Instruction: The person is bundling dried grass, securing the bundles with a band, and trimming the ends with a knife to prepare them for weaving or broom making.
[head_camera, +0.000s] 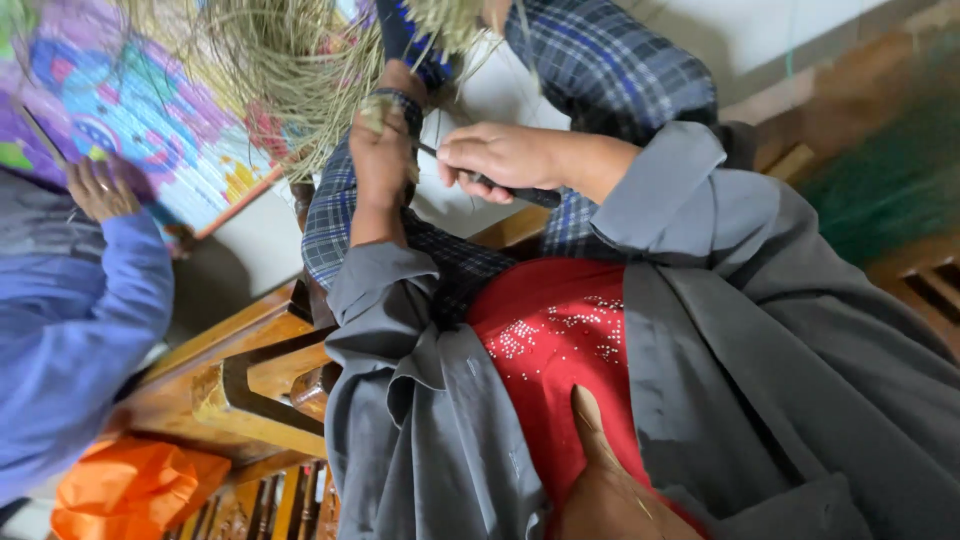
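Note:
My left hand (380, 150) is closed around the bound end of a bundle of pale green-yellow grass fibres (285, 65), which fans out above it at the top of the view. Just to its right, my right hand (500, 155) grips a black-handled tool (530, 194), probably a knife. Its thin dark tip points at the bound end by my left hand. Both hands are over my lap, above my blue checked trousers (600, 60). I wear a grey jacket (760, 330) over a red top (560, 330).
Another person in a lilac-blue sleeve (70, 330) sits at the left, one hand (100, 188) on a colourful patterned mat (130, 110). Wooden furniture (250, 385) is at the lower left with an orange bag (130, 490) below it. A blurred green mass (900, 170) lies at the right.

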